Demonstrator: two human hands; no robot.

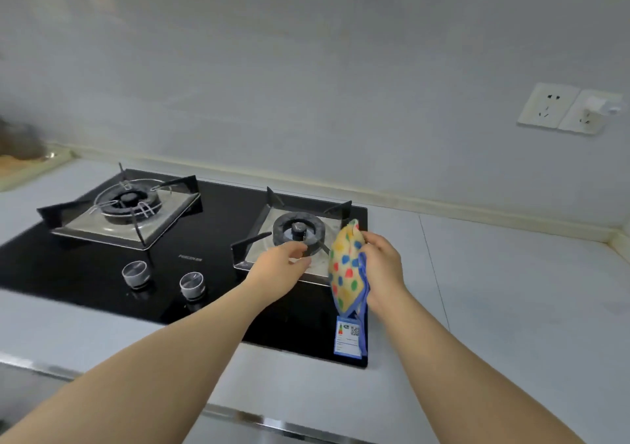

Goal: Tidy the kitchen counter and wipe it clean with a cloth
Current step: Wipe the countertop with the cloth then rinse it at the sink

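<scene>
In the middle right of the frame, the right hand (pixel 381 263) gripped a yellow cloth with red, blue and green dots and a blue edge (pixel 346 266). Its fingers curled round the side, so the cloth hung above the right end of the flat black glass stove top (pixel 225 225). The left hand (pixel 279 263) reached over the round black right burner (pixel 298 230), just beside the cloth. Its fingers were bent, but it was too hard to tell if they held anything. The step looked like getting the cloth ready to wipe. To do it well, the person would likely need to open the cloth flat, press it down, and go slowly round the bumpy parts. Those parts stood in the way: the black metal arms round the right burner, the left burner with its wire ring (pixel 128 201) in the middle left, and two round silver knobs (pixel 136 273) lower down. A blue paper label (pixel 348 336) sat on the stove's lower right corner and could peel if rubbed hard. The pale grey counter (pixel 511 290) spread out to the right, and white wall sockets (pixel 549 106) sat in the upper right.
</scene>
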